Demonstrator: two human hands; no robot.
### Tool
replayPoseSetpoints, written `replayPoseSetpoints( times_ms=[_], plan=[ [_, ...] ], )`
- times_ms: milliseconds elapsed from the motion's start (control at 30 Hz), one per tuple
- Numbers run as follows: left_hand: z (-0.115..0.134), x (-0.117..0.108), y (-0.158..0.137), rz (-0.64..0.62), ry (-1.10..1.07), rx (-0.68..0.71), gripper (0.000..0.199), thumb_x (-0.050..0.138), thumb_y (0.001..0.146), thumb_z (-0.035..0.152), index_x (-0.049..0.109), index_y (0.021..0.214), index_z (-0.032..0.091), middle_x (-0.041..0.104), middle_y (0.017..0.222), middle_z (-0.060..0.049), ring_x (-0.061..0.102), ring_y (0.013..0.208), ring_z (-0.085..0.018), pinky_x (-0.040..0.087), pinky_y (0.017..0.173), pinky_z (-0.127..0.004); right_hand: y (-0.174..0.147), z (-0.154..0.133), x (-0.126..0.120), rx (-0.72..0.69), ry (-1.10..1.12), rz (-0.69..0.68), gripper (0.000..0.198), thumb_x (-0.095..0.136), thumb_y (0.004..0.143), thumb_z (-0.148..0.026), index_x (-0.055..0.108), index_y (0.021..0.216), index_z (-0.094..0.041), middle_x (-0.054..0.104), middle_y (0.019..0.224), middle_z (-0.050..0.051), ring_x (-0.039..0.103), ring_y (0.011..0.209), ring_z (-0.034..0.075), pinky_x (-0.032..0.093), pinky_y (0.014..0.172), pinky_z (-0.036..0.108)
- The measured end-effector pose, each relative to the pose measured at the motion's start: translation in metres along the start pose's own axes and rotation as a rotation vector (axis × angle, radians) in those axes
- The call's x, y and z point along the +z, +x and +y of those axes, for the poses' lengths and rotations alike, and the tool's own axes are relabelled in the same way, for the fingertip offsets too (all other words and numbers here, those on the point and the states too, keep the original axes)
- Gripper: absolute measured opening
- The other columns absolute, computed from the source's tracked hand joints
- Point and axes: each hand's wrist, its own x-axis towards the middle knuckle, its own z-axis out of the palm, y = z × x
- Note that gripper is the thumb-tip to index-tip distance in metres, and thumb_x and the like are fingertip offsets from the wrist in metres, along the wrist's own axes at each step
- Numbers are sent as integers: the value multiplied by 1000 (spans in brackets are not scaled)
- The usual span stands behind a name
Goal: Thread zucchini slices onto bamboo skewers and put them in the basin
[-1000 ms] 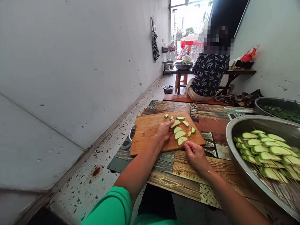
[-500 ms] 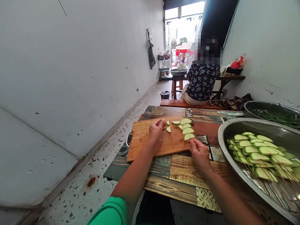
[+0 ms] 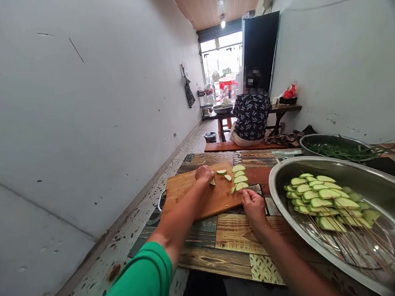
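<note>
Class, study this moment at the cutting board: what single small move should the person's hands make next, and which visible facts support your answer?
Probably the left hand should pick up the loose slice right beside its fingers and bring it toward the right hand, whose closed grip sits at a row of zucchini slices. Loose slices lie scattered on the cutting board, while the metal basin holds finished skewers.

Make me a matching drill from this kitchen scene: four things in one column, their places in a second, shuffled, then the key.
Things:
1. cutting board
2. skewered slices
3. left hand
4. right hand

Places:
A. in the big steel bowl
B. at the board's near right corner, by the loose slices
C. on the patterned table, near its left edge
D. resting on top of the board

Pairs: 1-C, 2-A, 3-D, 4-B
</note>
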Motion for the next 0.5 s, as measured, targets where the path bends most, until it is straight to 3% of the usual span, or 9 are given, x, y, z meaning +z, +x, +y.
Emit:
replayPoseSetpoints(
  times_ms=[133,267,400,500],
  plan=[
    [5,-1,-4,-2,43,43,28,67,73,35,66,88,11,67,101,-19,64,95,-31,46,73,-33,-1,3,2,-22,-30,-22,48,45,78,-54,65,81,-10,36,45,-3,29,44,10,21,43,23],
    [-5,1,-16,92,53,166,22,52,85,31,65,93,16,68,99,-12,63,95,-24,45,78,-31,-3,2,3,-68,-81,-44,46,45,78,-52,66,78,-11,43,49,-1,33,46,10,23,44,23],
    [-18,9,-20,66,53,312,37,58,83,34,60,115,17,66,110,-12,61,102,-23,45,81,-28,-6,0,4,-129,-129,-95,44,44,80,-49,66,76,-12,47,52,1,36,48,11,26,46,23],
    [-19,12,-16,45,34,251,33,60,81,33,66,108,14,67,107,-15,63,98,-25,45,76,-28,-8,-2,4,-150,-174,-95,43,43,80,-48,66,74,-12,48,53,1,37,49,11,27,47,23]
  ],
)
